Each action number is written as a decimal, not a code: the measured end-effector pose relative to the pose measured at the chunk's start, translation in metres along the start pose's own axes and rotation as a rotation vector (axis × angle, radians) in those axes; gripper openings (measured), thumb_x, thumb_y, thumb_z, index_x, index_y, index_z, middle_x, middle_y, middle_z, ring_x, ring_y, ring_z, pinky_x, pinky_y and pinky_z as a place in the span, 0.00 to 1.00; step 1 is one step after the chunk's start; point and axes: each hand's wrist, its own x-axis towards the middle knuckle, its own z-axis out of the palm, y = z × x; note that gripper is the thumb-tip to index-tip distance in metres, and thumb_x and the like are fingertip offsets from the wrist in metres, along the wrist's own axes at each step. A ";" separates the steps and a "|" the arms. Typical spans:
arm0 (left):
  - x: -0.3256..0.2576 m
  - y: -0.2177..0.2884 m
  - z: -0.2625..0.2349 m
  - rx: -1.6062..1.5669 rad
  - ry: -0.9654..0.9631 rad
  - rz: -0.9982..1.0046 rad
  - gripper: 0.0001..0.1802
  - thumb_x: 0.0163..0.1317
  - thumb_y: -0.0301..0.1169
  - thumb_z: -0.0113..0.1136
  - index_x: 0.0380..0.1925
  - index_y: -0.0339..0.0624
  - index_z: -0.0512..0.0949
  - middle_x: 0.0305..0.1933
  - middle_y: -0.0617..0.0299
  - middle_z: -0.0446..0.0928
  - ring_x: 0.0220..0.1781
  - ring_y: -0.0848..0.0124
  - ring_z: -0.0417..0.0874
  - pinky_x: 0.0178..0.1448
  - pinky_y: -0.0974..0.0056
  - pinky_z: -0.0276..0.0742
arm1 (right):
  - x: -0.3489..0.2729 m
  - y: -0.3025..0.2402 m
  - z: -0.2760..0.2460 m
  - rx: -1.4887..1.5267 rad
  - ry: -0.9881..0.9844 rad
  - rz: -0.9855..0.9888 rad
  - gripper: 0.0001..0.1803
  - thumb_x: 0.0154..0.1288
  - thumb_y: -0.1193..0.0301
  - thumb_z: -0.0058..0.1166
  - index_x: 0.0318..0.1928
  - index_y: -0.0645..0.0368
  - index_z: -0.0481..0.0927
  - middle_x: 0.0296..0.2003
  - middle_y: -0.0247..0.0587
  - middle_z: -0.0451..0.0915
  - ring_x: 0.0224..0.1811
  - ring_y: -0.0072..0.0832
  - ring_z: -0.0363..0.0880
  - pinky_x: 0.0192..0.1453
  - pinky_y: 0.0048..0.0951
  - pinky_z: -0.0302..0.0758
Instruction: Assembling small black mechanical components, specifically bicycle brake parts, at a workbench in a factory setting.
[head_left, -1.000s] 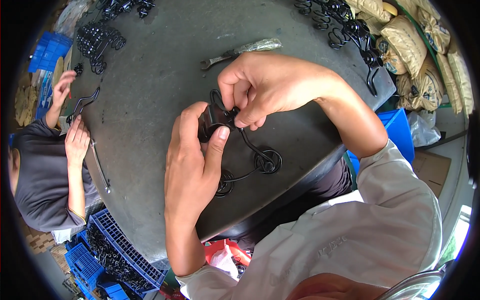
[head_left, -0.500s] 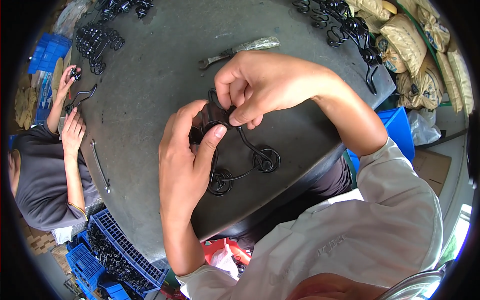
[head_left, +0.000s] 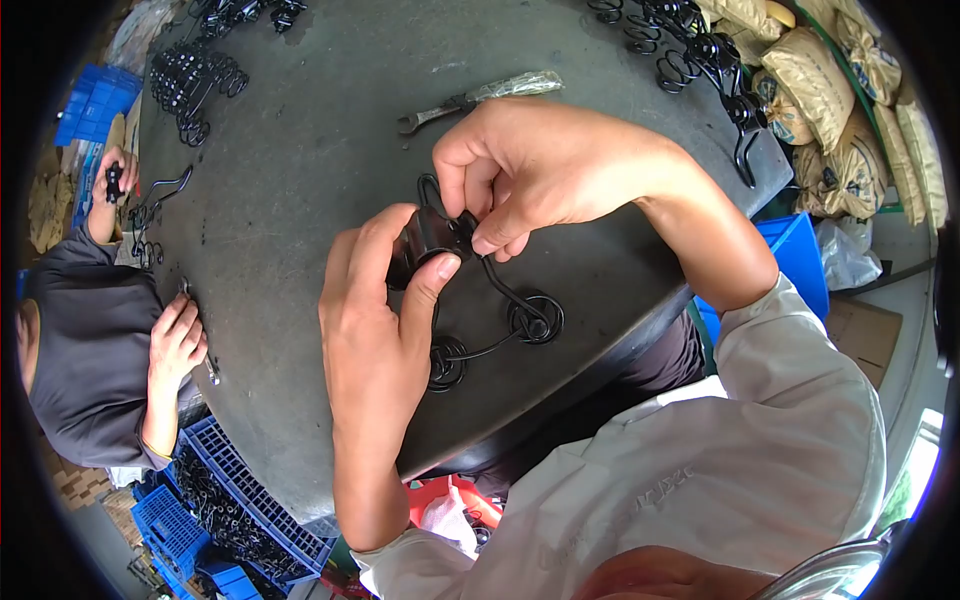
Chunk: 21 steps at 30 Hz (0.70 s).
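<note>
The big dark gray table [head_left: 290,230] has a bent edge and looks scuffed and dusty, with little specks on it. Near its close side, above the top, is a round black part [head_left: 425,242]. The left hand [head_left: 375,305] has its thumb and fingers wrapped around it, and the right hand [head_left: 525,175] pinches its right end with curled fingers. A black rod [head_left: 507,290] runs from it down to two round coils [head_left: 537,318]. Past the hands lies a wrench [head_left: 425,118] with a wrapped handle. Heaps of black springy parts [head_left: 190,90] sit at the far left, and more [head_left: 705,60] at the far right. At the left, another person [head_left: 85,340] works at the table. A blue crate [head_left: 240,468] full of black bits stands below. On the right are tan sacks [head_left: 815,85] and a blue bin [head_left: 800,255].
</note>
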 end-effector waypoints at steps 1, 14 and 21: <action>-0.001 0.000 0.000 0.002 0.003 0.001 0.21 0.68 0.35 0.69 0.57 0.40 0.79 0.46 0.48 0.80 0.44 0.51 0.84 0.47 0.52 0.80 | 0.001 0.000 0.001 0.008 0.001 0.005 0.10 0.60 0.83 0.68 0.39 0.69 0.78 0.29 0.43 0.86 0.32 0.27 0.89 0.35 0.26 0.83; -0.004 0.007 0.007 0.158 0.001 0.051 0.23 0.72 0.35 0.63 0.63 0.37 0.75 0.52 0.44 0.77 0.48 0.45 0.84 0.50 0.48 0.81 | 0.003 0.002 0.000 0.035 -0.027 0.021 0.09 0.63 0.84 0.66 0.40 0.70 0.77 0.30 0.45 0.86 0.33 0.29 0.90 0.36 0.28 0.86; -0.006 0.002 0.014 0.173 0.035 0.134 0.31 0.69 0.35 0.66 0.66 0.28 0.71 0.55 0.41 0.76 0.51 0.45 0.84 0.51 0.49 0.82 | 0.004 0.002 0.000 0.005 -0.035 -0.003 0.10 0.63 0.83 0.66 0.40 0.70 0.77 0.30 0.43 0.86 0.33 0.28 0.90 0.36 0.27 0.85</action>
